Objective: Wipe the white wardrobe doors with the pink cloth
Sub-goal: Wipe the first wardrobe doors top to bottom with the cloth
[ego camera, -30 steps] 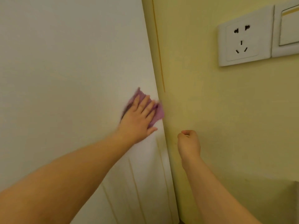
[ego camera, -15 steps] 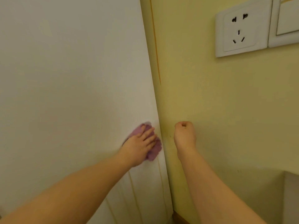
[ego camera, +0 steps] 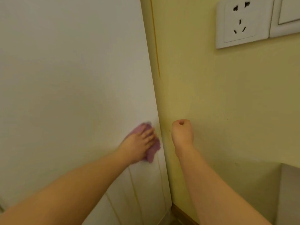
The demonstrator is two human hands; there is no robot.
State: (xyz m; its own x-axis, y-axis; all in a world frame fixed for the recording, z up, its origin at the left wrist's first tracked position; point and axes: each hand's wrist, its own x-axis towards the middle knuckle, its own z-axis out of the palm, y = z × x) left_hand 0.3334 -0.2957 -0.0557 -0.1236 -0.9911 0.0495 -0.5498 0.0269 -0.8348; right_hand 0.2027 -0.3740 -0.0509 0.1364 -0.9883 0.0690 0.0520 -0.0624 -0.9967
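The white wardrobe door (ego camera: 68,82) fills the left half of the head view. My left hand (ego camera: 138,144) lies flat with straight fingers on the pink cloth (ego camera: 153,151), pressing it against the door near its right edge. Most of the cloth is hidden under the hand; its edges show above and to the right of the fingers. My right hand (ego camera: 182,131) is curled into a fist with nothing in it, held in front of the yellow wall just right of the door's edge.
A yellow wall (ego camera: 219,103) meets the wardrobe at the corner. A white socket (ego camera: 241,21) and a switch plate (ego camera: 287,15) sit at the upper right. A pale object (ego camera: 290,192) shows at the lower right, and a wooden skirting board (ego camera: 181,215) runs below.
My left hand has slid the cloth down the door along its right edge. The right fist has stayed beside the wall, and the view has tilted lower.
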